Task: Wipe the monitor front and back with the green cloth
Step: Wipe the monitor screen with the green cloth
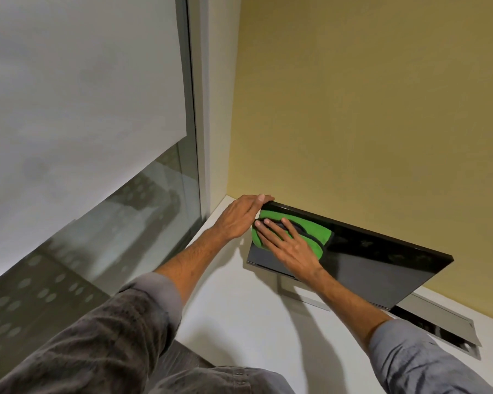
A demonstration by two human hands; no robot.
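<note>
A black flat monitor [367, 265] stands on a white desk, its dark glossy screen facing me. The green cloth [310, 227] with a dark edge lies flat against the screen's upper left corner. My right hand [285, 243] presses on the cloth with straight, spread fingers. My left hand [239, 217] grips the monitor's top left corner, its fingers curled over the upper edge. The back of the monitor is hidden.
The white desk [239, 308] meets a yellow wall [367, 109] behind the monitor. A glass partition with a frosted band [83, 109] runs along the left. A metal cable flap [439, 322] is set into the desk under the monitor's right side. The monitor's stand [299, 297] rests on the desk.
</note>
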